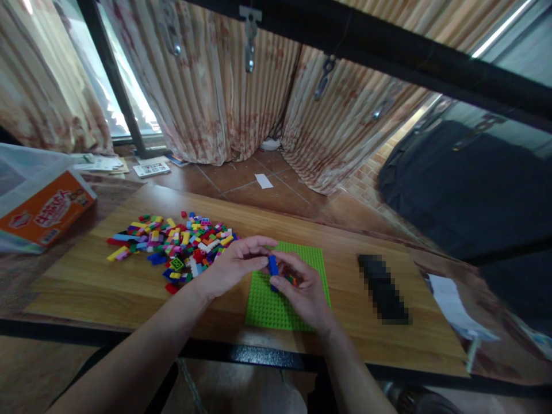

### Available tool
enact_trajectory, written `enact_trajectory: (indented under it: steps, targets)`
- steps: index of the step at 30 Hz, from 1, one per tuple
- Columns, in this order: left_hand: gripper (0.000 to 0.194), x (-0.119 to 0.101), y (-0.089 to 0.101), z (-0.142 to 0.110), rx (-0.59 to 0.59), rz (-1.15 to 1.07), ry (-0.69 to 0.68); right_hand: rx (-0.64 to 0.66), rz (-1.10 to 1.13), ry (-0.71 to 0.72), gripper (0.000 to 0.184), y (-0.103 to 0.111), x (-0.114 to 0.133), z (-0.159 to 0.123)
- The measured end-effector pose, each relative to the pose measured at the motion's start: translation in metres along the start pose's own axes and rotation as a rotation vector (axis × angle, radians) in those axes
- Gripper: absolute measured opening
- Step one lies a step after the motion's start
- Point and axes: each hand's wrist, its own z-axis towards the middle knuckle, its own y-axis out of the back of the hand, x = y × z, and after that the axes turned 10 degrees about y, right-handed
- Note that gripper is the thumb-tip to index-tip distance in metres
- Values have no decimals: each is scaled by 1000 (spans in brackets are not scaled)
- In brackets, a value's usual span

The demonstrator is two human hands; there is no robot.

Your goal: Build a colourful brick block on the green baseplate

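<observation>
A blue toy brick (273, 265), long and narrow, is held between both hands above the green studded baseplate (276, 313). My left hand (241, 259) pinches its upper end between thumb and fingers. At its lower end, the thumb and fingers of my right hand (304, 284) close on it. Under the right hand, a few small orange and green bricks (292, 280) show on the baseplate, mostly hidden by the fingers. To the left of my left hand lies a loose heap of mixed coloured bricks (185, 241).
The wooden tabletop (107, 299) carries everything. A clear plastic box with an orange label (47, 210) stands at far left. A black pixelated object (383, 290) lies right of the baseplate, with white paper (457, 307) beyond. Clips hang from a dark bar (293, 29) overhead.
</observation>
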Motion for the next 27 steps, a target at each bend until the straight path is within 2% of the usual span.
enact_trajectory:
  steps: [3,6,9,14,18,27]
  targets:
    - [37,2,-2,1,-8,-24,31,6,-49,15,35,4,-1,0]
    - [35,5,0,3,-43,-1,43,-44,-165,-7,31,18,-5,-1]
    - [31,7,2,4,-89,57,40,-137,-331,-120,29,42,-12,-4]
    - [27,12,2,6,-78,143,44,-70,-512,-294,26,70,-24,-10]
    - [24,17,1,7,-43,194,39,16,-542,-344,25,71,-31,-10]
    - [22,17,3,9,-54,200,62,72,-456,-343,33,67,-44,-13]
